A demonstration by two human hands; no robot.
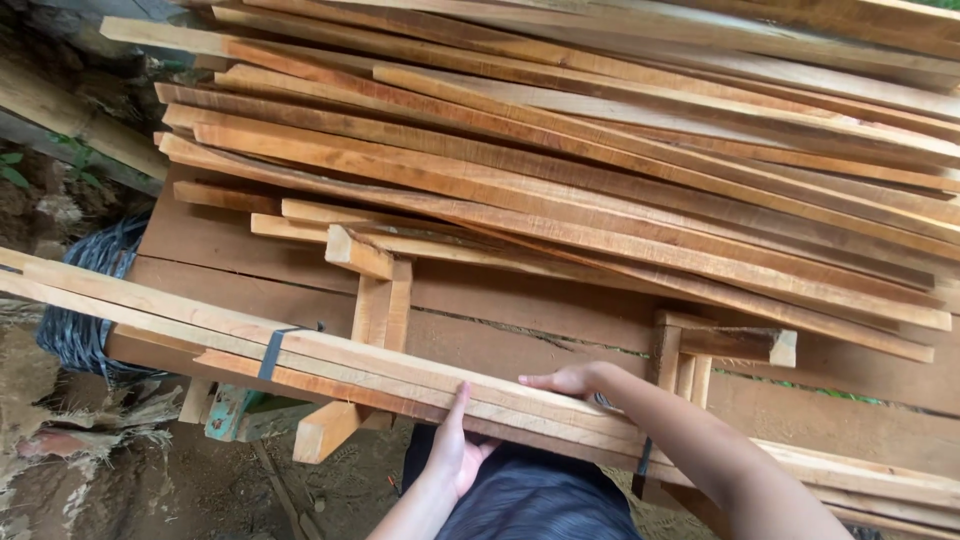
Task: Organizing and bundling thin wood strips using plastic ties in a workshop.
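Slat bundle [330,360]: long pale strips, dark strap bands, lying flat.

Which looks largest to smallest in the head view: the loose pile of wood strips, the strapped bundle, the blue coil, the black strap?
1. Loose pile of wood strips.
2. Strapped bundle, though nearer the camera and cut off at the right edge.
3. Blue coil, partly hidden.
4. Black strap.

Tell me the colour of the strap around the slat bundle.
Dark grey, nearly black; the strap shows best in the head view.
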